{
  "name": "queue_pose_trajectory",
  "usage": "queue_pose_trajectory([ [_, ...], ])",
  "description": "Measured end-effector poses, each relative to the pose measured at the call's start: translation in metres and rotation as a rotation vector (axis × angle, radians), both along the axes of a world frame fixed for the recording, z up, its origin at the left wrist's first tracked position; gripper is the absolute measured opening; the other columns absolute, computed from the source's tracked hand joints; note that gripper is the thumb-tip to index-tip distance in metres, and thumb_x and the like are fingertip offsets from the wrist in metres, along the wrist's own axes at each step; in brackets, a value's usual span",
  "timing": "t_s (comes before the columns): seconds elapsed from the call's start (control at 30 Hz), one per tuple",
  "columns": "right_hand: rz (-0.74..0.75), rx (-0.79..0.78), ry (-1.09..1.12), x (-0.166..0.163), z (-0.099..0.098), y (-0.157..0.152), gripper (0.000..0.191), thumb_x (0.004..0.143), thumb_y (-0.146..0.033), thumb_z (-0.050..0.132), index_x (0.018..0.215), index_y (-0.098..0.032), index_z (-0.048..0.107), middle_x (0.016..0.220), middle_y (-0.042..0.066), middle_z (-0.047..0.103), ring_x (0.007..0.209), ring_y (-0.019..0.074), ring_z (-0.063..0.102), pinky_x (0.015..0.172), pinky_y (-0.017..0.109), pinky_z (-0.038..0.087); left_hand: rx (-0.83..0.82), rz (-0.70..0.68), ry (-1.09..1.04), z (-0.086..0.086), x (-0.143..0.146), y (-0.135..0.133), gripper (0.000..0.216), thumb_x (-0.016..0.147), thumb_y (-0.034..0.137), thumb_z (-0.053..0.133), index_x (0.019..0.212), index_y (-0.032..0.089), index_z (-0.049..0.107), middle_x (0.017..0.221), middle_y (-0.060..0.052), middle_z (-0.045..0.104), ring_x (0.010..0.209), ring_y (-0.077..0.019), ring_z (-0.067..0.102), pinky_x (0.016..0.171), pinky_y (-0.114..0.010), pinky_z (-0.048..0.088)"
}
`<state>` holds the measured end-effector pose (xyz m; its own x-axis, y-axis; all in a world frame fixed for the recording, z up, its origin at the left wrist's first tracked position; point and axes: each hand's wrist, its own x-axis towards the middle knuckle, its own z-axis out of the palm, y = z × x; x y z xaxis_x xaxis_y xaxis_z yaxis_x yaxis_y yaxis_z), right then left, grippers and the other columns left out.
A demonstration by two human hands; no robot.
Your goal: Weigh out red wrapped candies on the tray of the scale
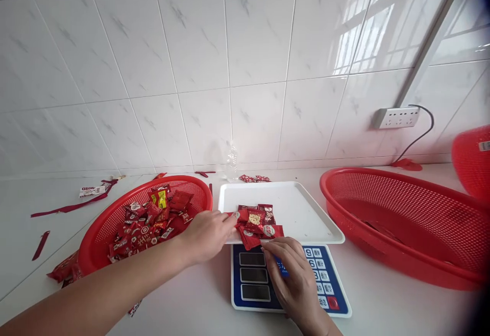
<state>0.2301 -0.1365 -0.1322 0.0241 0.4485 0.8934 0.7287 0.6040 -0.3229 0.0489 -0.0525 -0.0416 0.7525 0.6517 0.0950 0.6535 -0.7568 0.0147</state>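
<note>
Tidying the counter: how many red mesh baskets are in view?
3. The left basket, beside the white tray, holds wrapped candies; the large basket sits right of the tray; a third basket is cut off at the right edge.

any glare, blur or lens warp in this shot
Head view: window glare on the wall tiles; dark corners along the right edge; the wide lens bends the tile lines and stretches the right basket; the light is soft and even; the sweets, left hand and right hand look sharp, with no motion blur.
</note>
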Motion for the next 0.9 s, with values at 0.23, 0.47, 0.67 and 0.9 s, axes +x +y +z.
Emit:
queue_pose_trajectory([
  [0.23,0.013,0.0,-0.004,0.0,0.003,-0.002,0.023,0.085,-0.006,0.054,0.102,-0.021,0.059,0.083,0.004,0.069,0.077,0.0177,0.063,0.07,0.034,0.051,-0.103,-0.079,-0.057,-0.009,-0.008,-0.018,0.04,0.093,0.035,0.052,0.129,0.018,0.05,0.116,-0.011,0.066,0.107,-0.0274,0.061,0.091,-0.044,0.05],
  [0.47,-0.018,0.01,0.019,-0.001,0.004,-0.001,0.024,0.085,-0.006,0.053,0.102,-0.022,0.06,0.082,0.004,0.069,0.075,0.0175,0.063,0.067,0.034,0.05,0.144,-0.118,-0.608,-0.022,-0.03,-0.055,0.02,0.096,0.028,0.047,0.116,0.027,0.05,0.1,-0.002,0.07,0.092,-0.0168,0.067,0.081,-0.028,0.054],
  [0.67,-0.031,0.098,0.09,0.002,0.002,-0.006,0.028,0.085,-0.004,0.051,0.103,-0.022,0.06,0.074,0.003,0.066,0.068,0.0173,0.06,0.064,0.035,0.048,0.28,-0.527,-0.635,-0.085,-0.01,-0.071,0.032,0.098,0.031,0.037,0.076,0.021,0.057,0.054,-0.001,0.058,0.053,-0.0151,0.056,0.053,-0.028,0.048],
  [0.9,0.005,-0.054,-0.001,-0.014,0.028,0.0,0.017,0.089,-0.012,0.052,0.1,-0.022,0.061,0.083,0.005,0.065,0.08,0.0188,0.062,0.066,0.033,0.05,0.097,-0.783,-0.371,-0.162,0.009,-0.058,0.01,0.089,0.029,0.06,0.084,0.021,0.064,0.064,0.003,0.068,0.057,-0.0109,0.061,0.051,-0.021,0.043],
])
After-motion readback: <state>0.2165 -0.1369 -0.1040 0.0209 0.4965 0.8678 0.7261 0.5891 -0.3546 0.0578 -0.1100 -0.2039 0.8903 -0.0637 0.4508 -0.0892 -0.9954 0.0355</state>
